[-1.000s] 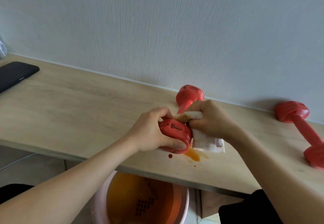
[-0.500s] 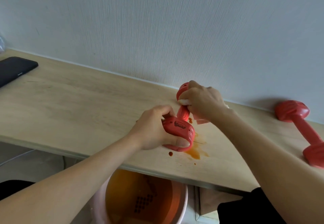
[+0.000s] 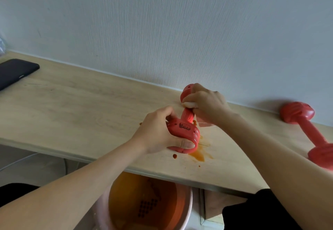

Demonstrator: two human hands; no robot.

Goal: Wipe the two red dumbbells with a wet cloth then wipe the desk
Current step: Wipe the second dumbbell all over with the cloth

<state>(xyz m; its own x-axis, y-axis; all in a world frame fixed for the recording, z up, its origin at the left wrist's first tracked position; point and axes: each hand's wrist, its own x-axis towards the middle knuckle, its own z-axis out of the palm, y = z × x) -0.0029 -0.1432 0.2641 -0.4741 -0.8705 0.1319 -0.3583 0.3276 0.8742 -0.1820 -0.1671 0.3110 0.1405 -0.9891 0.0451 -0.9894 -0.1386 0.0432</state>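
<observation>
A red dumbbell (image 3: 185, 130) lies on the light wooden desk (image 3: 81, 110), one end toward me. My left hand (image 3: 158, 134) grips its near head, thumb across the front. My right hand (image 3: 205, 105) holds a white wet cloth (image 3: 189, 104) bunched against the far head; a cloth corner shows under the palm. A second red dumbbell (image 3: 308, 127) lies untouched at the right by the wall. An orange-brown puddle (image 3: 200, 154) and small drops stain the desk just in front of the held dumbbell.
A black phone (image 3: 14, 72) lies at the desk's far left. Below the desk's front edge stands a pale pink basin (image 3: 149, 206) of orange-brown water. The white wall runs close behind the dumbbells.
My right hand with the cloth slid from the near head up the handle to the far head. My left hand kept its hold on the near head.
</observation>
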